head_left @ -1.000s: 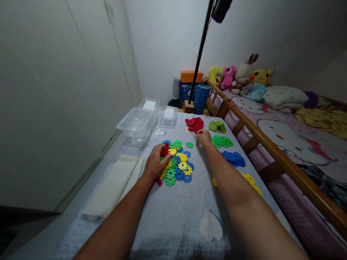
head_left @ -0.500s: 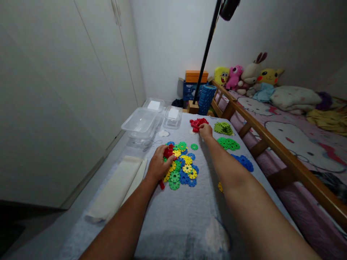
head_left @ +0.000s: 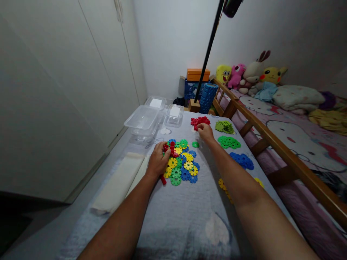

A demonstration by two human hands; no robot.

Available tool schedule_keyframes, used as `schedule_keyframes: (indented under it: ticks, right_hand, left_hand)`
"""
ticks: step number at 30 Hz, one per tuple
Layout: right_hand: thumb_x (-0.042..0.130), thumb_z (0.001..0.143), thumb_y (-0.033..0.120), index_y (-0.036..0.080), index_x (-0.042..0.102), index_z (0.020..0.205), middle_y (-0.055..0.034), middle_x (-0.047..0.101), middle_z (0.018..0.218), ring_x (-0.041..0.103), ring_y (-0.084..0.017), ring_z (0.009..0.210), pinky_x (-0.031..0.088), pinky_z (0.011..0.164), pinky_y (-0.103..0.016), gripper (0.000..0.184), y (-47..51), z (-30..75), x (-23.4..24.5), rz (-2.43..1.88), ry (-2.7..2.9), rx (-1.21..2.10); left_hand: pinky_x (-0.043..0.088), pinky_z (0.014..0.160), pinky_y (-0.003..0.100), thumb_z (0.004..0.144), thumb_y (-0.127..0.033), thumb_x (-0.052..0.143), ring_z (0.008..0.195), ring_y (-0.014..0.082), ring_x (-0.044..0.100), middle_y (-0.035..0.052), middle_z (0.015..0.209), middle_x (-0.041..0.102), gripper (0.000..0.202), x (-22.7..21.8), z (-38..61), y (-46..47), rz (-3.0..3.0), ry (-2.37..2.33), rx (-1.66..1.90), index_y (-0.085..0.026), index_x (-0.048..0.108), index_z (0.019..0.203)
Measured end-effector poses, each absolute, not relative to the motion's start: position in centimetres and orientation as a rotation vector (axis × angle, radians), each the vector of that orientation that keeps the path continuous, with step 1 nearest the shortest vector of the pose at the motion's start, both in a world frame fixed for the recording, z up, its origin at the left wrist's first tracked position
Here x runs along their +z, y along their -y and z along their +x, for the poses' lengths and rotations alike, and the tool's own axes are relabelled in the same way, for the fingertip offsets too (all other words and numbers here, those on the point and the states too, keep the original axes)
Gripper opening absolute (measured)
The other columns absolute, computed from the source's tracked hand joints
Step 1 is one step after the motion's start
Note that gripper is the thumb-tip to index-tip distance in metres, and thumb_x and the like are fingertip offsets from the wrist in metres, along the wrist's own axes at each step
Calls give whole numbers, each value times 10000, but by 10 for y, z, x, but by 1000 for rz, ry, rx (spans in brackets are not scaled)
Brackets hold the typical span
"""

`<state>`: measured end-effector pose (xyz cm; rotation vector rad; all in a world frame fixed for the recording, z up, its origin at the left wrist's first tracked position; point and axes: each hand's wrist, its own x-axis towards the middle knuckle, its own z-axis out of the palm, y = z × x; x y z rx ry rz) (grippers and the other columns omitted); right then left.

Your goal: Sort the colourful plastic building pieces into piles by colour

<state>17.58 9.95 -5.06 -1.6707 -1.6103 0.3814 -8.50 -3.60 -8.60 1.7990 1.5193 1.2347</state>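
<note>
My left hand (head_left: 157,159) is closed around red plastic pieces (head_left: 172,146) at the left edge of a mixed heap. Notched discs in yellow (head_left: 188,165), green (head_left: 176,173) and blue (head_left: 185,174) overlap in that heap. Another red piece (head_left: 163,179) shows below the hand. Farther back, my right hand (head_left: 206,133) has its fingers pinched at the near edge of a red pile (head_left: 200,122). What those fingertips hold, if anything, is hidden. A single green disc (head_left: 195,144) lies between the hands.
Down the right side lie piles of light green pieces (head_left: 224,126), green discs (head_left: 229,142), blue discs (head_left: 241,160) and yellow discs (head_left: 222,184), partly behind my forearm. Clear plastic containers (head_left: 142,117) stand back left, near a folded cloth (head_left: 119,182). A wooden bed rail (head_left: 260,122) borders the right.
My right hand has shifted slightly left and towards me along the red pile's near edge. My left hand stays at the mixed heap with the red pieces. The view has shifted slightly.
</note>
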Motion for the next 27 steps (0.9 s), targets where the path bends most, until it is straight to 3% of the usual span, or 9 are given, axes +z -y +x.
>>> schedule_keyframes:
  ticks: [5, 10, 14, 18, 27]
  right_hand:
    - [591, 810, 137, 150, 773, 932, -48, 777, 905, 681, -169, 828, 516, 808, -270, 220, -67, 129, -44, -1426, 2109, 682]
    - [656, 837, 141, 156, 749, 1195, -105, 756, 1233, 687, -208, 1096, 496, 994, -315, 370, -42, 91, -40, -1336, 2439, 593]
    - [608, 836, 67, 194, 716, 1300, -94, 736, 1297, 665, -218, 1186, 452, 1072, -326, 493, -36, 82, -37, -1370, 2542, 517]
    - [602, 826, 52, 238, 762, 1225, -71, 760, 1206, 679, -220, 1122, 463, 1026, -312, 468, -35, 82, -36, -1402, 2582, 488]
    - [675, 737, 54, 182, 733, 1093, -50, 735, 1091, 664, -164, 973, 501, 894, -284, 383, -47, 108, -48, -1297, 2279, 700]
  left_hand:
    - [452, 1149, 471, 923, -312, 500, 1274, 265, 600, 104, 1292, 658, 339, -86, -85, 36, 1773, -1527, 1251, -215, 619, 1226]
    - [468, 1135, 471, 909, -280, 473, 1246, 261, 617, 114, 1270, 663, 358, -86, -85, 36, 1720, -1483, 1271, -193, 615, 1226]
    - [486, 1126, 472, 887, -239, 462, 1235, 255, 632, 119, 1284, 657, 389, -90, -86, 34, 1667, -1465, 1282, -189, 611, 1243]
    - [505, 1115, 455, 857, -193, 463, 1227, 240, 643, 106, 1295, 659, 433, -96, -88, 32, 1638, -1465, 1285, -201, 611, 1264]
    - [490, 1121, 461, 844, -196, 478, 1216, 248, 645, 100, 1291, 679, 439, -94, -88, 35, 1630, -1499, 1281, -197, 616, 1260]
